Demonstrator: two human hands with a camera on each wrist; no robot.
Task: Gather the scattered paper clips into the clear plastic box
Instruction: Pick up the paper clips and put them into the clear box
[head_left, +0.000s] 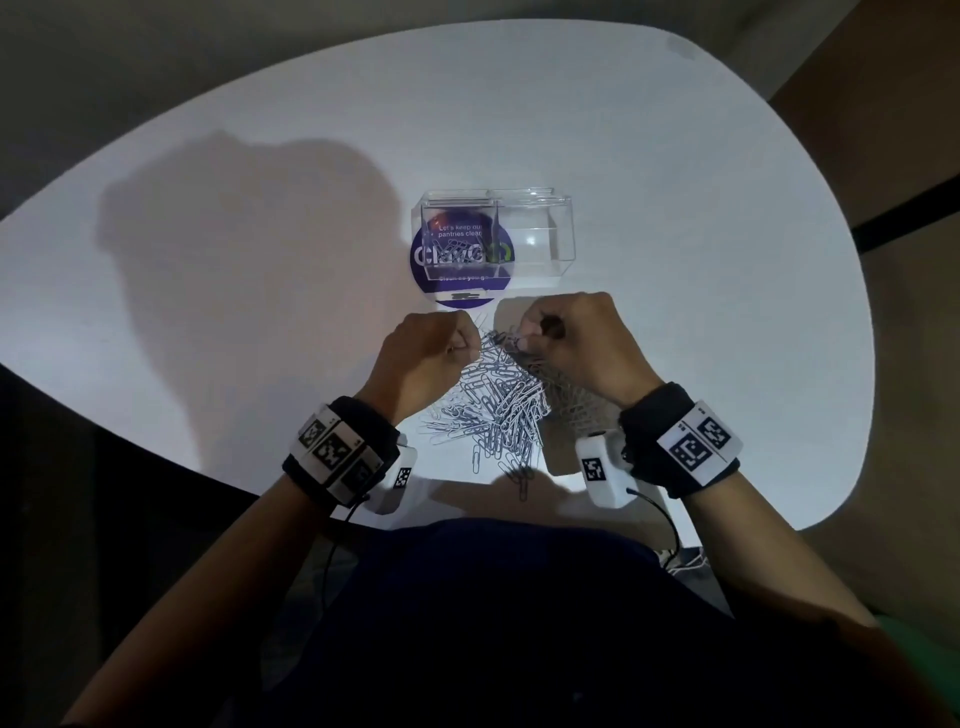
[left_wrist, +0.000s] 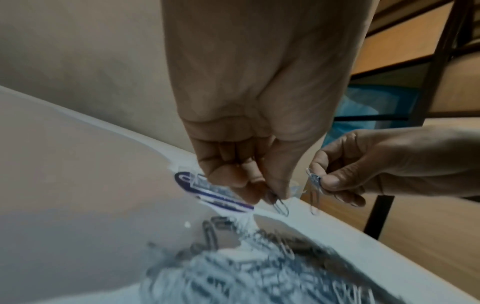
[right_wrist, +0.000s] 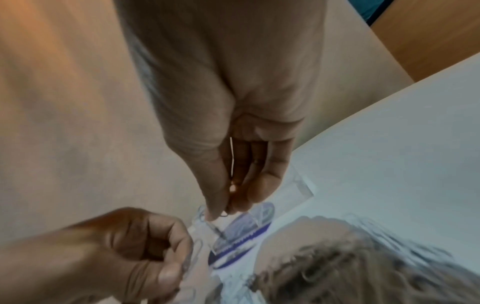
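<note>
A heap of silver paper clips (head_left: 498, 405) lies on the white table between my wrists. Beyond it stands the clear plastic box (head_left: 540, 234), with a few clips in its left compartment (head_left: 457, 249). My left hand (head_left: 457, 343) hovers over the heap's far edge and pinches a paper clip (left_wrist: 281, 206) between thumb and fingers. My right hand (head_left: 524, 340) is close beside it, a little above the heap, and pinches a few clips (left_wrist: 315, 185) that dangle from its fingertips. The left hand (right_wrist: 179, 265) and the box (right_wrist: 233, 228) appear blurred in the right wrist view.
The box stands partly on a round purple sticker (head_left: 457, 283) with white lettering. The white table (head_left: 727, 260) curves away at the far side and right. Its near edge runs just behind my wrists. Shelving (left_wrist: 428, 61) stands off the table.
</note>
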